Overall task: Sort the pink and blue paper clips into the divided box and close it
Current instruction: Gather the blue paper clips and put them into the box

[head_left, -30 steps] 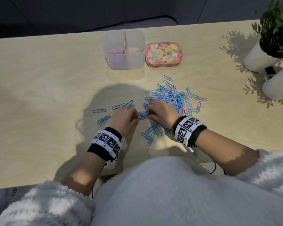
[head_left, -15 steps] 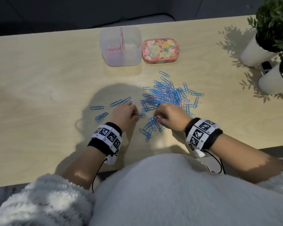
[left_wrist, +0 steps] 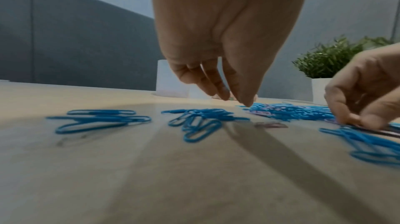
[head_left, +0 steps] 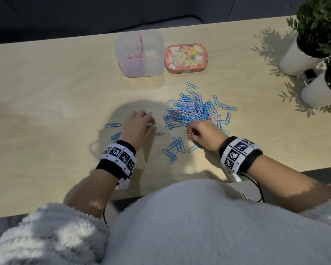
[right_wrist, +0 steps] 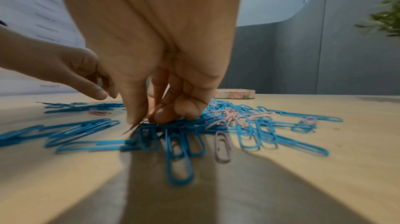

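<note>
A mixed pile of blue and pink paper clips (head_left: 195,109) lies mid-table. The translucent divided box (head_left: 153,60) stands behind it, with pink clips (head_left: 131,56) in its left compartment. Its floral lid (head_left: 186,58) lies to the right of the box. My right hand (head_left: 190,135) is at the pile's near edge, fingers curled, thumb and fingertips pinching a paper clip (right_wrist: 132,127) low over the table; the clip's colour is blurred. My left hand (head_left: 150,124) hovers left of the pile with fingers (left_wrist: 225,90) hanging straight down, holding nothing. A single pink clip (head_left: 160,133) lies between the hands.
Small groups of blue clips lie near the front (head_left: 175,148) and by my left wrist (head_left: 115,131). Two white plant pots (head_left: 298,60) (head_left: 317,92) stand at the table's right end. The near table edge runs just below my wrists.
My hands have drawn apart. The right hand pulled back from the pile toward me with its fingers curled. The left hand shifted left, leaving a pink clip lying between them.
</note>
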The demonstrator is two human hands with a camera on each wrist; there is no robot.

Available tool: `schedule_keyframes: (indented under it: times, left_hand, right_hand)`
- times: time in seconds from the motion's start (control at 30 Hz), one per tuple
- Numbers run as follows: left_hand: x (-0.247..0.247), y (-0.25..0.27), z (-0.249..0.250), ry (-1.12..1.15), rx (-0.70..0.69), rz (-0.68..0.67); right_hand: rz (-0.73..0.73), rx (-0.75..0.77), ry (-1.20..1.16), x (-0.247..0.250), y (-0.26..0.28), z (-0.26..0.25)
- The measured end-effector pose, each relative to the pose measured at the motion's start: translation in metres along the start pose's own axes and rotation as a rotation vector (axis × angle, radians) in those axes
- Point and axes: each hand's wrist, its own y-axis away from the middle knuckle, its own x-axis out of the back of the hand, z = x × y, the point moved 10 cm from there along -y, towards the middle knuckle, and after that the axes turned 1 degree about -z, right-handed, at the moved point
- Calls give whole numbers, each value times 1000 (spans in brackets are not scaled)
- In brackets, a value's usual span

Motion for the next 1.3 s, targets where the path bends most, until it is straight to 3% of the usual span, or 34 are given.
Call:
schedule_keyframes:
  times: [0.13, 0.47, 0.6, 0.7, 0.8, 0.87, 0.93, 1.0, 1.07, 1.3]
  left_hand:
    - [-24, 1, 19, -58, -48, -145]
    - [-31, 2, 41, -106, -129, -205]
    - [-14, -3, 7, 283, 146, -122]
    - [-21, -9, -14, 652, 348, -136]
    - [-29, -15, -18, 970, 519, -180]
    - [-29, -22, -13, 900, 488, -211]
    - [-24, -30, -2, 694, 334, -223]
    - [-22, -34, 12, 421, 179, -250]
    - [-22, -37, 25, 203, 57, -257]
    - [-21, -32, 27, 59, -1, -246]
  right_hand:
    - [109, -35, -66, 7, 8, 4]
    - [7, -24, 70, -2, 8, -12]
    - [94, -65, -2, 17, 5, 0]
    - [169, -147, -155, 32, 1, 23]
    - [185, -128, -52, 37, 0, 23]
    - [160, -17, 46, 32, 3, 2]
    - [35, 65, 30, 11, 10, -19]
    - [-124, 69, 23, -17, 18, -28]
    - [-182, 56, 89, -32, 20, -27]
    - [-233, 44, 90, -40, 12, -23]
